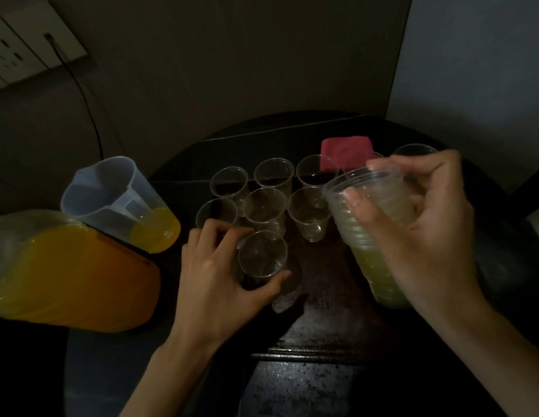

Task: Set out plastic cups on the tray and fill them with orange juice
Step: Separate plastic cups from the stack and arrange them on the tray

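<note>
Several empty clear plastic cups (309, 216) stand in rows on a dark tray (322, 296). My left hand (220, 275) grips one clear cup (262, 257) at the front of the group, thumb and fingers curled round it. My right hand (424, 224) holds a tall stack of nested clear cups (367, 212), tilted, at the tray's right side. A clear jug (118, 200) with a little orange juice in its bottom stands at the left, off the tray.
A large orange container (75, 278) lies at the left beside the jug. A red block (346, 152) and another clear cup (412, 150) sit at the back right. A wall socket (24, 46) with a black cable is at the upper left.
</note>
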Available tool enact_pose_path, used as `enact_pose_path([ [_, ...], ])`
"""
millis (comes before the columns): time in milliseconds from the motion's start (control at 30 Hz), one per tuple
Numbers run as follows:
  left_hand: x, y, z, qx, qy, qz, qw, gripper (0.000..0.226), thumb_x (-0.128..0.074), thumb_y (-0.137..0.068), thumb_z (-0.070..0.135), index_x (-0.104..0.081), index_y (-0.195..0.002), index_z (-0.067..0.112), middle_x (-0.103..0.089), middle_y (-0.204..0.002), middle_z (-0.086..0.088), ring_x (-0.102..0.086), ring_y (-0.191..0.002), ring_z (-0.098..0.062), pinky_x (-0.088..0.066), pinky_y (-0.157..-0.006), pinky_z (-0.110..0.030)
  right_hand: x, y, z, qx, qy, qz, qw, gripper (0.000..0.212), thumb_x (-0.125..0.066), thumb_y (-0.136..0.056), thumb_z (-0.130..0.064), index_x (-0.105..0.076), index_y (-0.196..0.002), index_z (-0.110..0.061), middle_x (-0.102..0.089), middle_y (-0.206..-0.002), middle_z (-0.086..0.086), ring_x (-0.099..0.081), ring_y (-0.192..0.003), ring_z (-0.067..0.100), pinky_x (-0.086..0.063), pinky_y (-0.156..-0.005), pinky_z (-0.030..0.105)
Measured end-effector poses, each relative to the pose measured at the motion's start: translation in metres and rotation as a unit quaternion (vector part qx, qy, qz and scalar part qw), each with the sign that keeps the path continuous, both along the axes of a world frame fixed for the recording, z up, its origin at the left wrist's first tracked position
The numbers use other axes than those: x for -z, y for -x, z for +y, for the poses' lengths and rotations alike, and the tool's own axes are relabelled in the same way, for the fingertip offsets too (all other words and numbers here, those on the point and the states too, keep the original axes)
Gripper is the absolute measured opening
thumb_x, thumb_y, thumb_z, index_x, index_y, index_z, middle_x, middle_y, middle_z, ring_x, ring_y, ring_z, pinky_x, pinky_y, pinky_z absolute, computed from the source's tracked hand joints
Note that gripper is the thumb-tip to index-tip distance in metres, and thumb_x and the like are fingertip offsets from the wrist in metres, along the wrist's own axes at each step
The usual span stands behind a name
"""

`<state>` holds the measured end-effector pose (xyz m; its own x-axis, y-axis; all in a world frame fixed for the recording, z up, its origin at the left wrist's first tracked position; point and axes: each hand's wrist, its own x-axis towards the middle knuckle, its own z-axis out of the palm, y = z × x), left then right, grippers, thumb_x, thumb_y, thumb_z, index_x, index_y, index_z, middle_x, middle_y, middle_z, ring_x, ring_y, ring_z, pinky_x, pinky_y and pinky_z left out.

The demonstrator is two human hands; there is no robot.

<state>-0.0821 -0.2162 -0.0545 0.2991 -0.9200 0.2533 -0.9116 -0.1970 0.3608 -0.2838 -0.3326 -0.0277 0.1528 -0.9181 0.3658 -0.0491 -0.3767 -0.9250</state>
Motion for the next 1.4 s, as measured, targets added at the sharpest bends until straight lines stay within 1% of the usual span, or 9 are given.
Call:
enact_pose_path([
  [167, -0.034, 0.013, -0.006, 0.025, 0.063, 0.288, 0.955, 0.048, -0.048, -0.090, 0.060, -0.062, -0.126, 0.031, -0.062, -0.120, 0.015, -0.061, -0.115, -0.005, -0.052, -0.085, -0.017, -0.001, -0.006, 0.003, -0.052, -0.002, -0.003, 0.999, 0.056, -0.079, -0.073, -0.049, -0.052, -0.112, -0.019, -0.066, -0.112, -0.013, -0.068, -0.097, 0.000, -0.052, -0.070, 0.010],
  [300, -0.065, 0.025, -0.032, 0.057, 0.007, 0.353, 0.934, 0.049, -0.058, -0.082, 0.064, -0.066, -0.120, 0.035, -0.071, -0.112, 0.017, -0.068, -0.106, -0.001, -0.054, -0.085, -0.016, -0.002, -0.011, 0.006, -0.101, -0.003, 0.017, 0.995, 0.061, -0.083, -0.071, -0.049, -0.055, -0.113, -0.016, -0.067, -0.117, -0.008, -0.068, -0.102, 0.001, -0.055, -0.074, 0.014],
  [500, -0.082, 0.037, -0.052, 0.062, -0.031, 0.347, 0.935, 0.047, -0.076, -0.078, 0.059, -0.067, -0.116, 0.034, -0.072, -0.105, 0.015, -0.071, -0.097, -0.005, -0.061, -0.082, -0.031, -0.003, -0.006, 0.006, -0.125, 0.001, 0.045, 0.991, 0.058, -0.089, -0.069, -0.033, -0.054, -0.112, -0.015, -0.065, -0.117, -0.009, -0.066, -0.105, 0.004, -0.056, -0.078, 0.019],
  [733, -0.093, 0.044, -0.053, 0.047, -0.041, 0.359, 0.931, 0.065, -0.074, -0.058, 0.057, -0.062, -0.117, 0.033, -0.071, -0.102, 0.014, -0.071, -0.094, -0.007, -0.063, -0.080, -0.038, -0.008, 0.001, 0.003, -0.137, 0.010, 0.046, 0.989, 0.059, -0.091, -0.069, -0.028, -0.055, -0.113, -0.013, -0.065, -0.117, -0.008, -0.066, -0.104, 0.004, -0.056, -0.076, 0.019],
  [833, -0.097, 0.051, -0.052, 0.039, -0.025, 0.369, 0.928, 0.069, -0.075, -0.057, 0.056, -0.060, -0.119, 0.031, -0.071, -0.101, 0.011, -0.072, -0.093, -0.007, -0.063, -0.079, -0.035, -0.011, 0.007, 0.001, -0.134, 0.027, 0.040, 0.990, 0.060, -0.090, -0.068, -0.030, -0.055, -0.113, -0.011, -0.065, -0.117, -0.007, -0.066, -0.103, 0.003, -0.053, -0.074, 0.013],
  [1000, -0.115, 0.050, -0.054, 0.000, 0.056, 0.364, 0.930, 0.062, -0.070, -0.062, 0.061, -0.063, -0.116, 0.032, -0.069, -0.101, 0.020, -0.069, -0.094, 0.000, -0.059, -0.070, -0.019, -0.015, 0.019, -0.003, -0.101, 0.054, 0.053, 0.992, 0.065, -0.084, -0.067, -0.053, -0.056, -0.114, -0.016, -0.065, -0.114, -0.012, -0.063, -0.101, -0.005, -0.048, -0.075, 0.006],
  [1167, -0.139, 0.032, -0.040, -0.040, 0.160, 0.334, 0.928, 0.062, -0.067, -0.068, 0.053, -0.057, -0.126, 0.033, -0.069, -0.106, 0.025, -0.066, -0.099, 0.009, -0.052, -0.075, -0.014, -0.016, 0.037, -0.021, -0.027, 0.037, 0.052, 0.998, 0.067, -0.075, -0.065, -0.066, -0.053, -0.111, -0.022, -0.061, -0.111, -0.017, -0.062, -0.100, -0.006, -0.050, -0.074, 0.008],
  [1267, -0.123, 0.042, -0.035, -0.024, 0.108, 0.304, 0.946, 0.059, -0.070, -0.066, 0.052, -0.054, -0.122, 0.041, -0.068, -0.109, 0.018, -0.065, -0.101, 0.008, -0.052, -0.075, -0.015, -0.016, 0.044, -0.029, 0.013, 0.032, 0.032, 0.999, 0.065, -0.079, -0.068, -0.064, -0.053, -0.111, -0.021, -0.063, -0.112, -0.010, -0.063, -0.098, -0.002, -0.052, -0.072, 0.012],
  [1400, -0.076, 0.054, -0.032, 0.017, 0.028, 0.165, 0.986, 0.065, -0.075, -0.071, 0.057, -0.055, -0.129, 0.037, -0.062, -0.119, 0.022, -0.059, -0.110, 0.010, -0.051, -0.086, -0.012, -0.019, 0.045, -0.030, 0.020, 0.059, -0.006, 0.998, 0.058, -0.077, -0.073, -0.059, -0.050, -0.109, -0.023, -0.063, -0.115, -0.004, -0.064, -0.102, 0.003, -0.052, -0.077, 0.013],
])
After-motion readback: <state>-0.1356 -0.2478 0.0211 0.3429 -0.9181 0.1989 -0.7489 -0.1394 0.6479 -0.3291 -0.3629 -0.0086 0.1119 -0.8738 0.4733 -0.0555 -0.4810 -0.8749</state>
